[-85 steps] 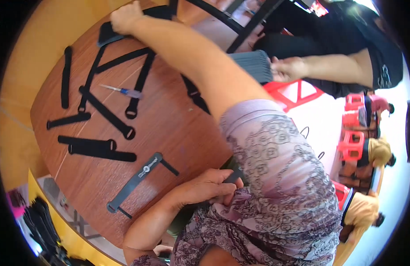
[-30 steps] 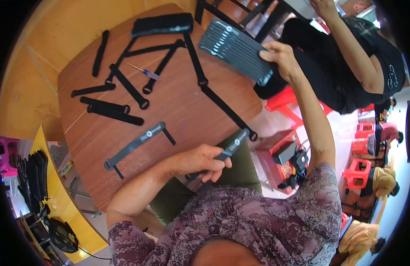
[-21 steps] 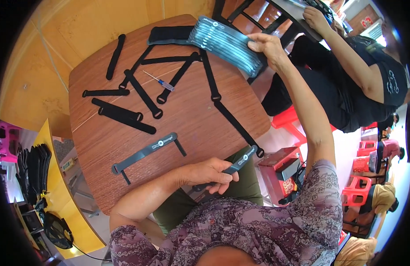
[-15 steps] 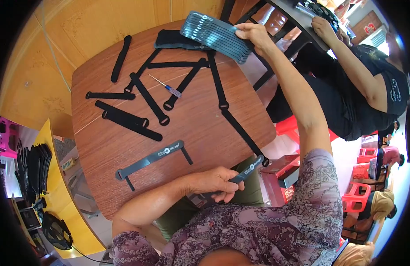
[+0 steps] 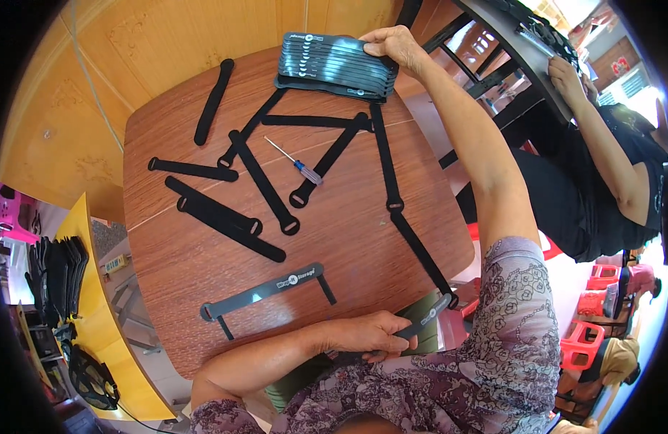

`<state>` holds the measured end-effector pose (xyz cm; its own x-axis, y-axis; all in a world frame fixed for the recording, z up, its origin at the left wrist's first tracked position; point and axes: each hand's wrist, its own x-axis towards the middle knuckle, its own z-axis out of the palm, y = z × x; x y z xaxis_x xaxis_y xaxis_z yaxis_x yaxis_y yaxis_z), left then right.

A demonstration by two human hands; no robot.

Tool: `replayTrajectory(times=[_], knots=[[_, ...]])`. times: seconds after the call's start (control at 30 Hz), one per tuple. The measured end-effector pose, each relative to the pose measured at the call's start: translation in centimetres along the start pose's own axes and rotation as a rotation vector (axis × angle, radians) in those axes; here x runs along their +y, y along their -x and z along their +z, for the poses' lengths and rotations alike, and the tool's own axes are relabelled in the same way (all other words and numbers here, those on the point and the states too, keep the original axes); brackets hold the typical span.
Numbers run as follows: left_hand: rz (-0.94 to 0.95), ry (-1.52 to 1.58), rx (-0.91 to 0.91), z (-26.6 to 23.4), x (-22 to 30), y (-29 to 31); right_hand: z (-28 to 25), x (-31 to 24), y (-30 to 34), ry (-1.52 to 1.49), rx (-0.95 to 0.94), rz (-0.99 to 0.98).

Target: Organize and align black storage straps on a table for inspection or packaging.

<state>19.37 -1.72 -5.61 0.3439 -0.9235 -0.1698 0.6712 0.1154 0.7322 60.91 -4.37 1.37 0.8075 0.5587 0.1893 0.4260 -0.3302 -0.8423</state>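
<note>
Right hand (image 5: 393, 48) first: I have it stretched to the far edge of the wooden table (image 5: 363, 231), fingers closed around the right end of a stack of grey straps (image 5: 334, 65), which sits at that far edge and partly over it. My left hand (image 5: 366, 334) is at the near edge of the table, fingers curled shut around a single grey strap (image 5: 424, 322) whose tip pokes out to the right, just off the tabletop.

On the table between my 2 hands, a long black strap (image 5: 403, 210) runs from just below the stack toward the near right corner. A small screwdriver (image 5: 296, 163) with a blue handle lies near the table's middle, among several loose black straps (image 5: 258, 177). Closer to the near edge lies 1 flat grey strap with white print (image 5: 265, 291).

Beyond the table's right side, another person in black (image 5: 601, 181) reaches up to a dark rack (image 5: 522, 29).
</note>
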Motion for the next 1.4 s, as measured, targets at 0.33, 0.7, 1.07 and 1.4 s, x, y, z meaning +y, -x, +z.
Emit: replayTrajectory(times=[0.33,0.7,1.07,1.4], knots=[[0.014,0.04,-0.047,-0.1,-0.1,0.0,0.1,0.5,-1.0,0.011,-0.044,0.025],[-0.02,0.043,-0.025,0.0,0.3,0.1,0.1,0.0,-0.7,0.067,-0.032,0.002],[0.012,0.043,0.024,0.2,0.7,0.2,-0.5,-0.5,0.1,0.09,-0.043,-0.037],[0.006,0.014,-0.016,0.0,0.4,0.2,-1.0,-0.6,0.1,-0.058,-0.063,0.047]])
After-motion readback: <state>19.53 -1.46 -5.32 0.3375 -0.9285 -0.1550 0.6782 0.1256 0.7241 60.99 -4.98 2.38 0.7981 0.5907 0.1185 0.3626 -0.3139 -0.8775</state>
